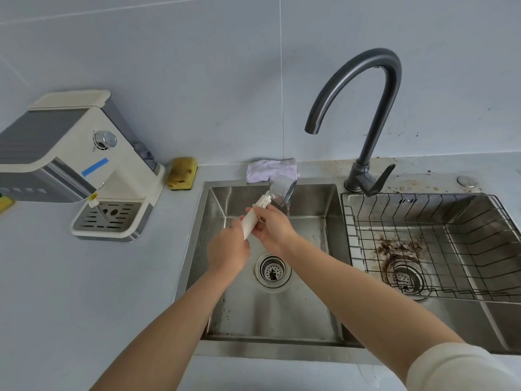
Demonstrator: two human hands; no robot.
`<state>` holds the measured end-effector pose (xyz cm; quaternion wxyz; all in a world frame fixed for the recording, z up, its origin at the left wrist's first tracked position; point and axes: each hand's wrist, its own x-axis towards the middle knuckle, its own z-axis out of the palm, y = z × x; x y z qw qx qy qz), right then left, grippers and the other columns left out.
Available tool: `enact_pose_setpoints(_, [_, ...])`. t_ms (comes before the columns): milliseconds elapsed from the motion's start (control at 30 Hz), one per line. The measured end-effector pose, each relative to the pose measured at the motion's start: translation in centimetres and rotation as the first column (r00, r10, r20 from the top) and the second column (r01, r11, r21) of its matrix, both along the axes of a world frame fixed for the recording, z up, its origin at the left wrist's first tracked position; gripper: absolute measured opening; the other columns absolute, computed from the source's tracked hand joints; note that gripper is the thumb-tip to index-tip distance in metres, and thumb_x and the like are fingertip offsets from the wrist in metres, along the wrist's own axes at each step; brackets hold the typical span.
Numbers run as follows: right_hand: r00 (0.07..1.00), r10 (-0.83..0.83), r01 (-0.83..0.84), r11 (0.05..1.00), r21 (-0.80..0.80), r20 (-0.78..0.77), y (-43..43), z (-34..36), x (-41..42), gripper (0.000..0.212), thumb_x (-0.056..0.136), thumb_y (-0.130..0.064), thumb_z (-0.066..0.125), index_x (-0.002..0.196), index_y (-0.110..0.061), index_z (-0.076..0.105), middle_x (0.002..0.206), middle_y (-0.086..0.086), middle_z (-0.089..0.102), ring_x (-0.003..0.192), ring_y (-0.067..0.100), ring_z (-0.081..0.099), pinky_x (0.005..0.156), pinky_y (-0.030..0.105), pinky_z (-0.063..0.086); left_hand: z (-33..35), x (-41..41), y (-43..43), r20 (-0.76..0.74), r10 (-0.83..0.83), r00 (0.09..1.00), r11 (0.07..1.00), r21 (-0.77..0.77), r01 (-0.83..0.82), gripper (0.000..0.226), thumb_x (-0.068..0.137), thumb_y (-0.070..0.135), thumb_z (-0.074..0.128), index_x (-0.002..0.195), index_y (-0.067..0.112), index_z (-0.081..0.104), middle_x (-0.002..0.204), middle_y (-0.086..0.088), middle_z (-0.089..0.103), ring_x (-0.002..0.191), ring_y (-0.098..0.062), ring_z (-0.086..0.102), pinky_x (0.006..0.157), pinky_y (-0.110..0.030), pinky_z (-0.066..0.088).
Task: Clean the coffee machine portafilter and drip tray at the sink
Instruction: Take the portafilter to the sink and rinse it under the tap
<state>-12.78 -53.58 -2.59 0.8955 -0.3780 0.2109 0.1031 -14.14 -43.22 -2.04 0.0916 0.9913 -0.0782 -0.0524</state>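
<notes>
Over the left sink basin (304, 311) I hold the portafilter (277, 190), a white handle with a metal head tilted up and away from me. A thin trickle of water runs off the head. My right hand (272, 228) grips the handle near the head. My left hand (228, 249) wraps the handle's lower end. The cream coffee machine (84, 162) stands on the counter at the left, with its slotted drip tray (108, 220) still seated at its base.
A dark gooseneck faucet (363, 108) stands behind the sink divider. A wire rack (431, 246) sits in the right basin over brown coffee grounds (397, 249). A yellow sponge (182, 173) and a pale cloth (270, 169) lie behind the sink.
</notes>
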Motion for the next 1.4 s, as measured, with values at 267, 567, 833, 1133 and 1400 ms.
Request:
enact_pose_setpoints(267, [0.999,-0.034,0.034,0.997,0.07,-0.009,0.2,0.1,-0.1,0.009,0.096,-0.009,0.043,0.09,-0.008,0.05,0.092,0.009,0.055,0.082,0.022,0.057,0.082,0.036,0.049,-0.2,-0.7,0.0,0.131,-0.015,0.991,0.999,-0.029,0.019,0.03,0.09,0.018,0.056,0.113,-0.001,0.05,0.103,-0.017,0.064,0.088,-0.035,0.065,0.063,-0.034,0.046])
enact_pose_setpoints(567, [1.0,-0.022,0.024,0.99,0.142,-0.017,-0.2,0.2,-0.5,0.015,0.098,-0.006,0.036,0.092,-0.008,0.049,0.099,0.011,0.056,0.086,0.024,0.057,0.082,0.038,0.048,-0.8,-1.3,0.1,0.126,-0.036,0.991,0.995,-0.088,0.047,0.031,0.089,0.018,0.056,0.111,-0.003,0.049,0.101,-0.018,0.061,0.086,-0.034,0.061,0.06,-0.036,0.044])
enact_pose_setpoints(833, [1.0,0.004,-0.001,0.995,0.096,-0.028,-0.4,-0.3,-1.2,0.02,0.099,-0.006,0.033,0.088,-0.006,0.049,0.091,0.013,0.057,0.08,0.023,0.056,0.082,0.038,0.046,-0.8,-0.9,0.2,-0.05,-0.08,0.996,0.993,-0.094,0.075,0.028,0.091,0.016,0.048,0.113,0.001,0.04,0.109,-0.015,0.057,0.091,-0.031,0.058,0.063,-0.032,0.037])
enact_pose_setpoints(1133, [0.997,0.012,0.001,0.985,0.173,-0.073,-0.9,-0.6,-1.6,0.022,0.098,-0.008,0.033,0.087,-0.002,0.051,0.096,0.017,0.057,0.087,0.031,0.057,0.094,0.046,0.04,-0.7,-1.3,0.4,-0.072,-0.117,0.991,0.993,-0.039,0.115,0.033,0.093,0.023,0.046,0.119,0.006,0.035,0.107,-0.012,0.062,0.087,-0.031,0.063,0.061,-0.029,0.039])
enact_pose_setpoints(1400, [0.997,0.0,0.012,0.989,0.15,-0.081,-0.6,0.1,-1.8,0.017,0.097,-0.006,0.033,0.091,-0.003,0.048,0.096,0.018,0.058,0.083,0.031,0.058,0.078,0.042,0.047,-0.5,-1.9,0.6,-0.006,-0.102,0.995,0.993,-0.055,0.102,0.032,0.093,0.025,0.045,0.119,0.008,0.037,0.106,-0.009,0.063,0.086,-0.029,0.064,0.059,-0.03,0.037])
